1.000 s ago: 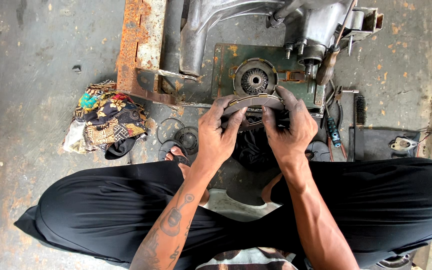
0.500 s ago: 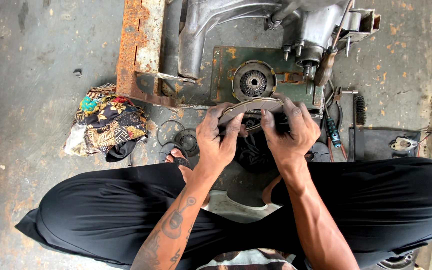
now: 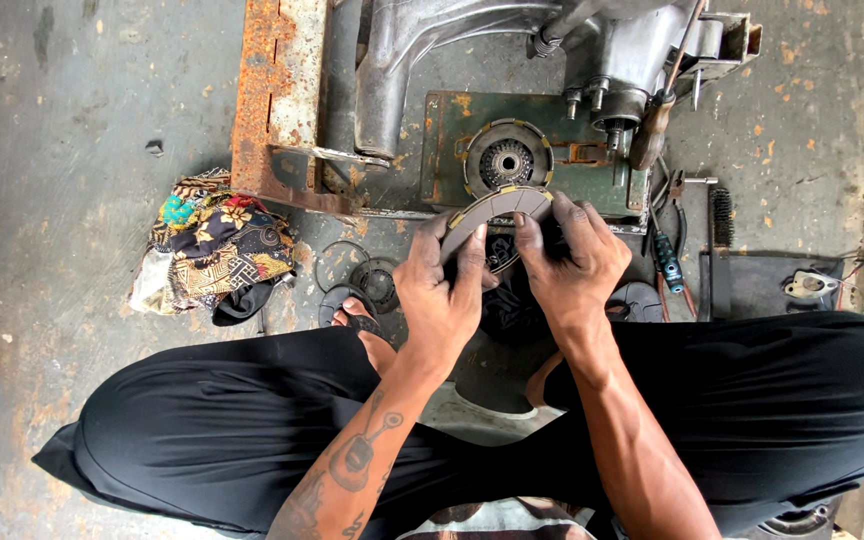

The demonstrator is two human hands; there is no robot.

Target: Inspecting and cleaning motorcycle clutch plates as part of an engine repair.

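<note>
Both hands hold a brown ring-shaped friction plate (image 3: pixel 493 206) upright in front of me. My left hand (image 3: pixel 442 292) grips its left side, thumb and fingers pinching the rim. My right hand (image 3: pixel 574 262) holds the right side. Just beyond the plate, a round toothed hub (image 3: pixel 507 160) sits in the green housing (image 3: pixel 442 140) of a grey engine casing (image 3: pixel 512 40). The lower part of the plate is hidden behind my fingers.
A patterned cloth (image 3: pixel 214 245) lies on the concrete floor at left. Thin metal rings (image 3: pixel 357 275) rest near my foot. A rusty steel stand (image 3: pixel 282 100) supports the engine. A wire brush (image 3: pixel 721 222), a blue-handled tool (image 3: pixel 667 258) and a wooden-handled tool (image 3: pixel 652 125) lie at right.
My hands have raised the plate slightly and turned it more upright, closer to the hub. Fingers have shifted along the rim.
</note>
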